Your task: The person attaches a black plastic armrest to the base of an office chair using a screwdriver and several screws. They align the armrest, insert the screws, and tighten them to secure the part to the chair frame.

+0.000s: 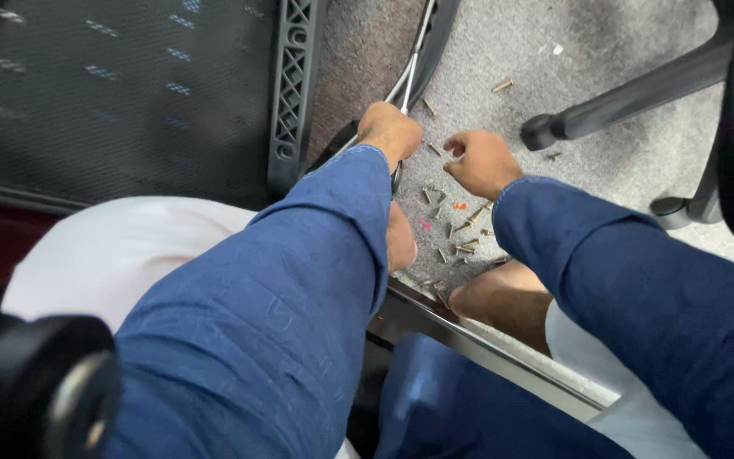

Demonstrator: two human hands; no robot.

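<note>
The left hand (pixel 390 129) is closed around a thin metal rod (pixel 410 70) that runs off toward twelve o'clock beside a black mesh chair back (pixel 129 93). The right hand (pixel 481 161), at its three o'clock, is curled shut over the grey carpet (pixel 605 51). Small brass screws (pixel 456 229) lie scattered at the right hand's six o'clock, near a bare foot (pixel 503 297).
</note>
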